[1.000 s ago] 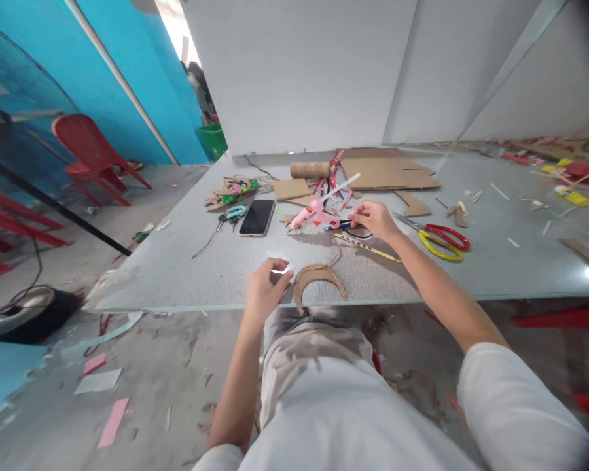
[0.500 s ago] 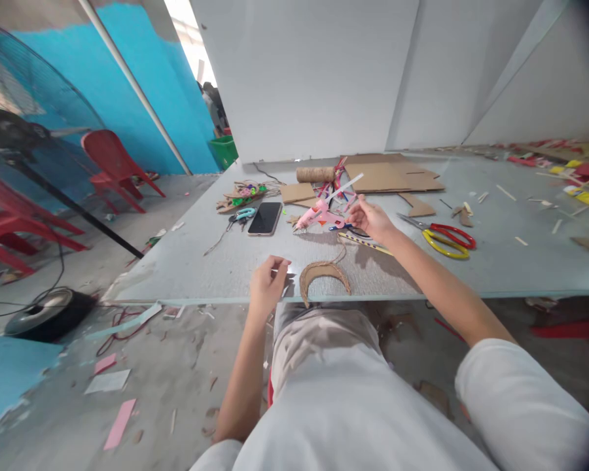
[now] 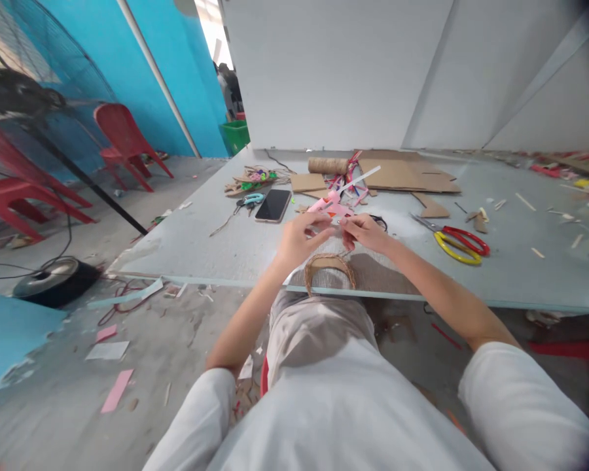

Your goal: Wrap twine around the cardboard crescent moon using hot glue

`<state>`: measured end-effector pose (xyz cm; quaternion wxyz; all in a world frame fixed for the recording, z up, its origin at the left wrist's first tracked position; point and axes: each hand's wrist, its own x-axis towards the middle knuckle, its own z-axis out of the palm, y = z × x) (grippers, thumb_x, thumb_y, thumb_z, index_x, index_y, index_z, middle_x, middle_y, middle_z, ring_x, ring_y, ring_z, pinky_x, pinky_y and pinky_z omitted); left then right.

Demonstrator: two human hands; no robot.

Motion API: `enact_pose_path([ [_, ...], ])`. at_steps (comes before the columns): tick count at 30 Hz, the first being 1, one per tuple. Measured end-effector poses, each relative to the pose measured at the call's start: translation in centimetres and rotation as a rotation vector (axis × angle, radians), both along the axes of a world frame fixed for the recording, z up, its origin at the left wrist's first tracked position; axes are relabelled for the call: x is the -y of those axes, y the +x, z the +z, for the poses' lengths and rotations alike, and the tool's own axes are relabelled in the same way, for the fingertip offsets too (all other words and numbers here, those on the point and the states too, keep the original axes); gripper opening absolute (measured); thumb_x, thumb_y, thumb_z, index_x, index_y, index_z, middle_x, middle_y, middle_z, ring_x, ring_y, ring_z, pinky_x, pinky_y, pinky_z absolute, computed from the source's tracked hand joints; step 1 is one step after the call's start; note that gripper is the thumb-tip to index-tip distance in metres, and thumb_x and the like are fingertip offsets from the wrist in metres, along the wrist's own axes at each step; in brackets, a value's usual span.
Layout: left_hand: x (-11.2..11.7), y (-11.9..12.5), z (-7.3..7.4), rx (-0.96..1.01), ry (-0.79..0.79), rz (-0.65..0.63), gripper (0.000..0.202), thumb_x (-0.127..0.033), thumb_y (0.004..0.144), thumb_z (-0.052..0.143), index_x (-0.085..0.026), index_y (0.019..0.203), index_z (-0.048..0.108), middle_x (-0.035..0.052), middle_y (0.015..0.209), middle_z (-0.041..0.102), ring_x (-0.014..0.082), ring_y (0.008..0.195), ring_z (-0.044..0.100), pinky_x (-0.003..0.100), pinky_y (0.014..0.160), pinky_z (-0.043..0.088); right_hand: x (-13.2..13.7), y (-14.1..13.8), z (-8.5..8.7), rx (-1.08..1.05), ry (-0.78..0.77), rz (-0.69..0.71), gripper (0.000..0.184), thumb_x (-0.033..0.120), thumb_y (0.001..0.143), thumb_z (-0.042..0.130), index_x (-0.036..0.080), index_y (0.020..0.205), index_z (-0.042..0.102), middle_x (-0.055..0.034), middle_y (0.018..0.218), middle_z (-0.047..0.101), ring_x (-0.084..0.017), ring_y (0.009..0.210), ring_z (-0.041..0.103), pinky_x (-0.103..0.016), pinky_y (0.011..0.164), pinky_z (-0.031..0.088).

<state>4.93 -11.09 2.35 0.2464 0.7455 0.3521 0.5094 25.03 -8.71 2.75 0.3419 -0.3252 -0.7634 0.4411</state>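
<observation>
My left hand [image 3: 302,239] is held over the table with its thumb and fingers apart, the tips close to my right hand. My right hand [image 3: 366,232] has its fingers pinched together; what they hold, if anything, is too small to make out. A crescent-shaped piece of cardboard edged with twine [image 3: 330,261] lies below both hands at the table's front edge. Just behind the hands lies a pink glue gun [image 3: 331,203] with a white glue stick [image 3: 363,178] standing out of its back, partly hidden by my fingers.
A phone [image 3: 273,206] and light-blue-handled snips [image 3: 251,199] lie to the left. Red-and-yellow-handled scissors [image 3: 459,245] rest on the right. A twine spool [image 3: 328,165] and cardboard sheets [image 3: 407,171] sit at the back, against the white panel [image 3: 334,72].
My left hand has risen from the front edge, forward and right, to meet my right hand. My right hand has come down and nearer, away from the glue gun's back. The view has shifted slightly.
</observation>
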Motion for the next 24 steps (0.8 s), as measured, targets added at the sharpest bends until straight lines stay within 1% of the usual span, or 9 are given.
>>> enact_pose_path([
  [1, -0.1, 0.5, 0.3, -0.016, 0.015, -0.018, 0.019, -0.031, 0.079, 0.067, -0.017, 0.092, 0.070, 0.0056, 0.091, 0.073, 0.0138, 0.080, 0.068, 0.019, 0.062, 0.051, 0.2, -0.3, 0.0, 0.012, 0.024, 0.023, 0.058, 0.067, 0.085, 0.047, 0.017, 0.056, 0.054, 0.0003, 0.047, 0.056, -0.007, 0.042, 0.049, -0.021, 0.045, 0.038],
  [3, -0.1, 1.2, 0.3, -0.031, 0.046, -0.013, 0.015, -0.029, 0.080, 0.066, -0.017, 0.088, 0.070, 0.0049, 0.086, 0.073, 0.0130, 0.075, 0.067, 0.019, 0.060, 0.051, 0.4, -0.5, 0.0, 0.027, 0.055, 0.048, 0.059, 0.067, 0.086, 0.045, 0.017, 0.057, 0.053, 0.0008, 0.047, 0.055, -0.007, 0.043, 0.049, -0.021, 0.046, 0.038],
  [6, 0.1, 1.3, -0.2, -0.078, 0.103, 0.048, 0.013, -0.028, 0.082, 0.064, -0.018, 0.082, 0.071, 0.0034, 0.079, 0.073, 0.0122, 0.071, 0.066, 0.020, 0.060, 0.051, 0.4, -0.4, 0.1, 0.057, 0.088, 0.056, 0.056, 0.064, 0.087, 0.046, 0.016, 0.060, 0.055, 0.0016, 0.048, 0.054, -0.007, 0.043, 0.049, -0.021, 0.046, 0.038],
  [8, 0.3, 1.1, -0.3, -0.126, 0.161, 0.066, 0.013, -0.028, 0.083, 0.062, -0.019, 0.081, 0.071, 0.0032, 0.079, 0.073, 0.0123, 0.071, 0.065, 0.021, 0.062, 0.050, 0.4, -0.3, 0.3, 0.074, 0.095, 0.052, 0.054, 0.063, 0.087, 0.048, 0.016, 0.061, 0.056, 0.0017, 0.048, 0.054, -0.007, 0.043, 0.049, -0.021, 0.045, 0.037],
  [12, 1.0, 0.9, 0.4, -0.214, 0.259, 0.064, 0.013, -0.025, 0.085, 0.058, -0.018, 0.084, 0.070, 0.0039, 0.081, 0.072, 0.0124, 0.071, 0.063, 0.022, 0.065, 0.049, 0.7, 0.0, 0.6, 0.064, 0.091, 0.044, 0.052, 0.060, 0.087, 0.050, 0.015, 0.061, 0.056, 0.0012, 0.050, 0.056, -0.007, 0.044, 0.050, -0.020, 0.045, 0.038],
  [15, 1.7, 0.8, 1.1, -0.258, 0.314, 0.068, 0.013, -0.022, 0.084, 0.055, -0.019, 0.081, 0.067, 0.0028, 0.079, 0.070, 0.0124, 0.072, 0.062, 0.023, 0.067, 0.047, 1.0, 0.0, 0.8, 0.038, 0.081, 0.052, 0.050, 0.058, 0.086, 0.053, 0.015, 0.061, 0.056, 0.0014, 0.051, 0.057, -0.007, 0.045, 0.051, -0.020, 0.046, 0.039],
  [19, 2.0, 0.9, 1.3, -0.258, 0.283, 0.048, 0.017, -0.021, 0.086, 0.047, -0.019, 0.076, 0.061, 0.0024, 0.077, 0.065, 0.0129, 0.072, 0.058, 0.024, 0.066, 0.047, 1.2, 0.1, 0.9, 0.005, 0.069, 0.055, 0.052, 0.059, 0.086, 0.052, 0.016, 0.058, 0.054, 0.0014, 0.050, 0.057, -0.006, 0.043, 0.050, -0.019, 0.045, 0.039],
  [21, 1.9, 0.9, 1.2, -0.249, 0.259, 0.055, 0.019, -0.022, 0.090, 0.044, -0.019, 0.080, 0.060, 0.0034, 0.080, 0.064, 0.0123, 0.072, 0.058, 0.023, 0.064, 0.047, 1.2, 0.1, 1.0, -0.001, 0.068, 0.059, 0.052, 0.060, 0.085, 0.052, 0.016, 0.058, 0.054, 0.0015, 0.050, 0.057, -0.006, 0.043, 0.050, -0.019, 0.045, 0.038],
  [24, 1.7, 1.1, 0.9, -0.189, 0.285, 0.049, 0.011, -0.023, 0.089, 0.049, -0.019, 0.087, 0.058, 0.0040, 0.087, 0.064, 0.0115, 0.077, 0.059, 0.021, 0.064, 0.048, 1.3, 0.1, 1.1, 0.001, 0.065, 0.072, 0.050, 0.060, 0.085, 0.053, 0.016, 0.061, 0.055, 0.0019, 0.051, 0.057, -0.006, 0.044, 0.050, -0.019, 0.045, 0.039],
])
